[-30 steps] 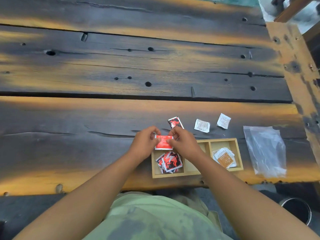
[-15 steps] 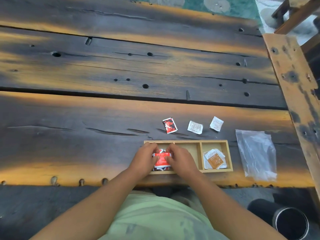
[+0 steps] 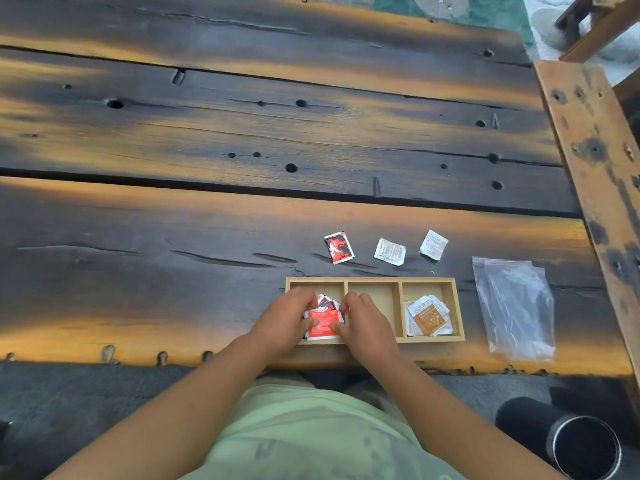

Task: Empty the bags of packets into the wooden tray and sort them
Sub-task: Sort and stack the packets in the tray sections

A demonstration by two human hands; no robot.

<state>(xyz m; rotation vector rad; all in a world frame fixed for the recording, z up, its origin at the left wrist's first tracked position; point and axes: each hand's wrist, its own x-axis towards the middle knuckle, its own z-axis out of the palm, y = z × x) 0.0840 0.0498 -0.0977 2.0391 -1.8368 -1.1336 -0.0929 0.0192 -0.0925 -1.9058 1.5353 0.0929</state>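
Observation:
A wooden tray point(image 3: 374, 280) with three compartments lies near the table's front edge. Its left compartment holds red packets, and a red packet point(image 3: 322, 323) on top is pinched on its left side by my left hand point(image 3: 287, 320) and on its right side by my right hand point(image 3: 367, 323). The middle compartment is bare. Brown and white packets point(image 3: 427, 317) fill the right compartment. Beyond the tray lie a loose red packet point(image 3: 338, 247) and two white packets point(image 3: 390, 251) point(image 3: 433, 244). Empty clear plastic bags point(image 3: 516, 306) lie to the tray's right.
The table is dark scorched wood planks point(image 3: 242, 133) with holes and a deep gap between boards. A wooden beam point(image 3: 595, 161) runs along the right side. A black cylinder point(image 3: 581, 445) stands on the floor at lower right.
Both hands have brought the red packet from above the tray's far edge down onto the pile in the left compartment. The camera view shifted slightly.

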